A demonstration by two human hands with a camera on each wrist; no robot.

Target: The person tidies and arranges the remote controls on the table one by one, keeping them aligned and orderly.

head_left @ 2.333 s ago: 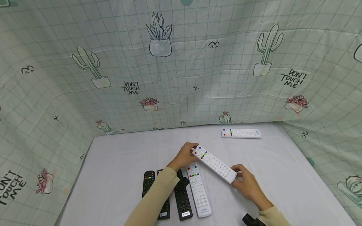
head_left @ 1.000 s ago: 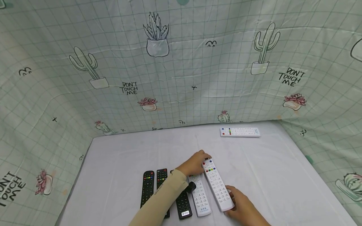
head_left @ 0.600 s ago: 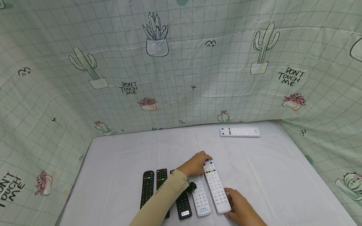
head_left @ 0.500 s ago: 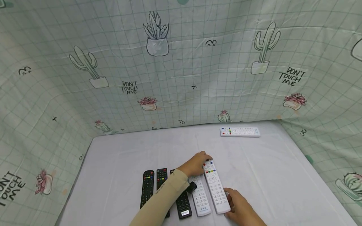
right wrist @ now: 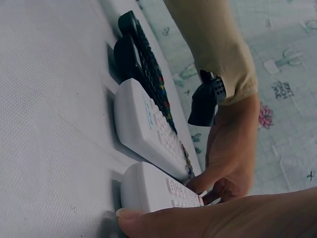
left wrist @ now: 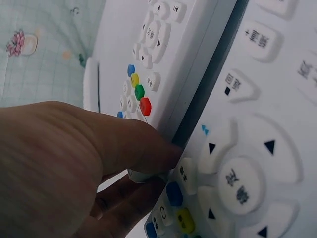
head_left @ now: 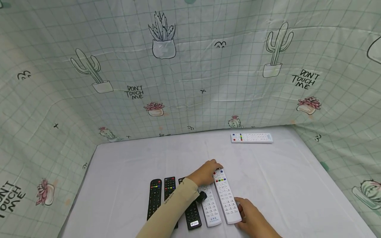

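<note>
On the white tabletop a white remote control (head_left: pixel 227 198) lies almost lengthwise, its coloured buttons at the far end. My left hand (head_left: pixel 205 173) pinches that far end; in the left wrist view the thumb of the left hand (left wrist: pixel 74 153) presses its near side, with fingers curled beneath. My right hand (head_left: pixel 250 216) holds the near end at its right side, its thumb on the end in the right wrist view; its other fingers are mostly hidden. Close on the left lies a second white remote control (head_left: pixel 212 211), partly under my left wrist.
Further left lie three black remote controls, the leftmost black remote control (head_left: pixel 154 196) and two others partly covered by my left sleeve (head_left: pixel 169 211). Another white remote control (head_left: pixel 251 138) lies crosswise near the back edge. A cactus-print cloth (head_left: pixel 190 66) stands around the table's back and sides.
Earlier, both hands held the white remote control slanted above the table. It has been turned lengthwise and lowered beside the other white one. Over the last half second it stays nearly still.
</note>
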